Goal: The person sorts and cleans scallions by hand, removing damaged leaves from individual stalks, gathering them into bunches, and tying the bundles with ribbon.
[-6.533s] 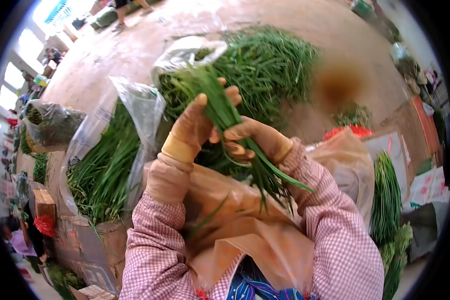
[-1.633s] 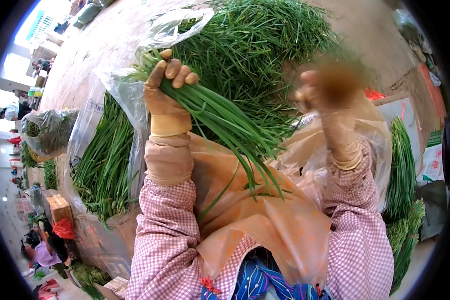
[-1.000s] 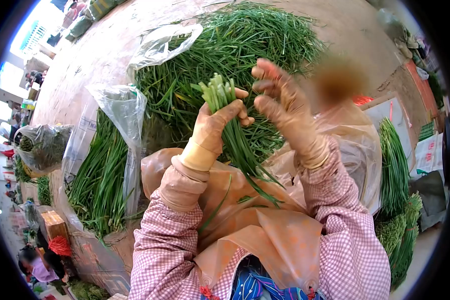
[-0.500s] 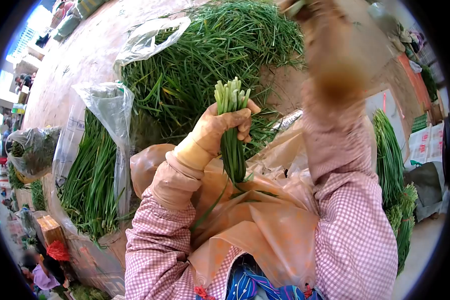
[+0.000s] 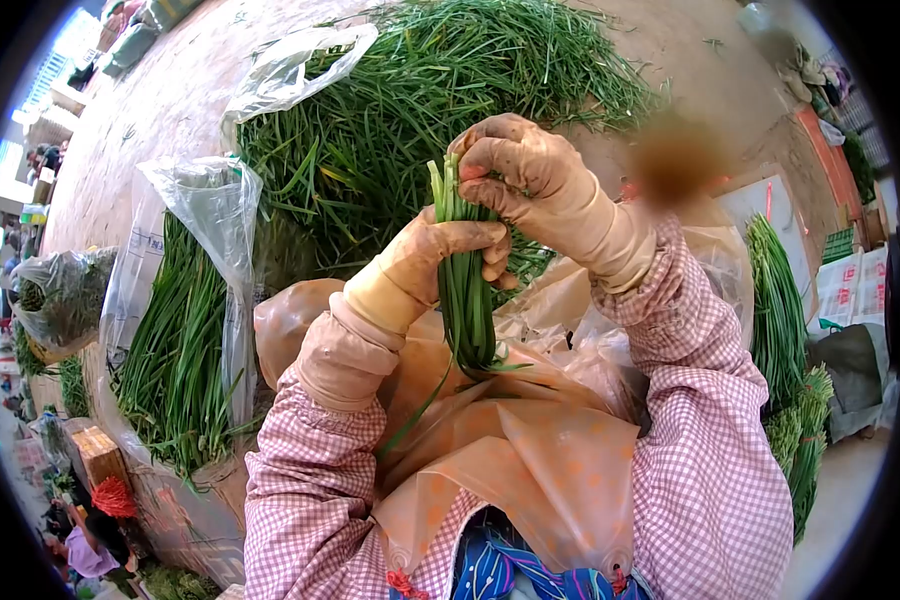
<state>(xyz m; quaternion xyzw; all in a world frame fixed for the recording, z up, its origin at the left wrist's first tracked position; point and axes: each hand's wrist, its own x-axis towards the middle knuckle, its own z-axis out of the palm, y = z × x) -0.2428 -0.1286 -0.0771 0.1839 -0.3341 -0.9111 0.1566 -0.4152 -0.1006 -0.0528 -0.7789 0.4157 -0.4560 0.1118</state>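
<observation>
My gloved left hand [image 5: 460,255] is wrapped round a bunch of long green stalks [image 5: 467,310], pale cut ends up and leaves hanging over the orange plastic apron [image 5: 530,440]. At the top of the bunch, my gloved right hand [image 5: 510,170] has its fingers bent and closed on the pale ends. Behind both hands lies a large loose heap of green leaves [image 5: 390,130] on the ground. More stalks fill an open clear plastic bag [image 5: 245,215] to the left.
A smaller filled bag [image 5: 65,300] is at far left, near a carton [image 5: 98,455] with red ties [image 5: 114,497]. Tied green bundles [image 5: 775,300] stand on the right beside a white sack [image 5: 855,290]. A person in purple [image 5: 88,555] is at lower left.
My right hand has come back from the upper right to the top of the bunch and closed there. My left hand has kept its hold in front of the heap.
</observation>
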